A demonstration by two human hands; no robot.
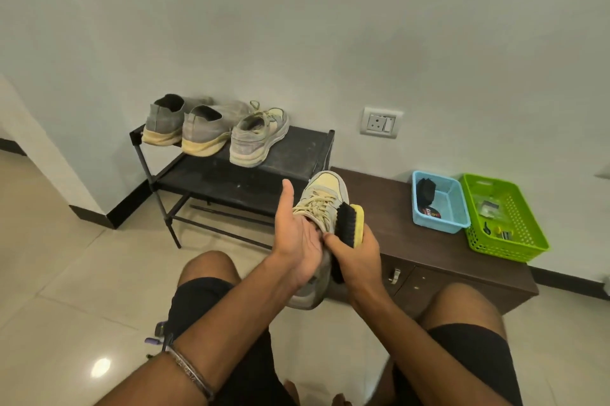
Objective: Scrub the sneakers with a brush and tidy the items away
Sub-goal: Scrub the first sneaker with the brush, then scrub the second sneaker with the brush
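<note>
A beige laced sneaker [325,197] is held toe-up in front of my knees. My left hand [297,240] holds it at the collar, thumb pointing up, fingers tucked in behind the opening. My right hand [358,257] grips a brush [350,224] with a yellow back and black bristles. The bristles lie against the sneaker's right side. The matching sneaker [257,138] stands on the top shelf of a black shoe rack [297,148], beside a pair of grey slip-on shoes [198,128].
A low brown cabinet [412,240] stands right of the rack. On it sit a blue basket [439,225] with a dark cloth and a tin, and a green basket [528,240] with small items. A wall socket [381,123] is above. The floor is tiled.
</note>
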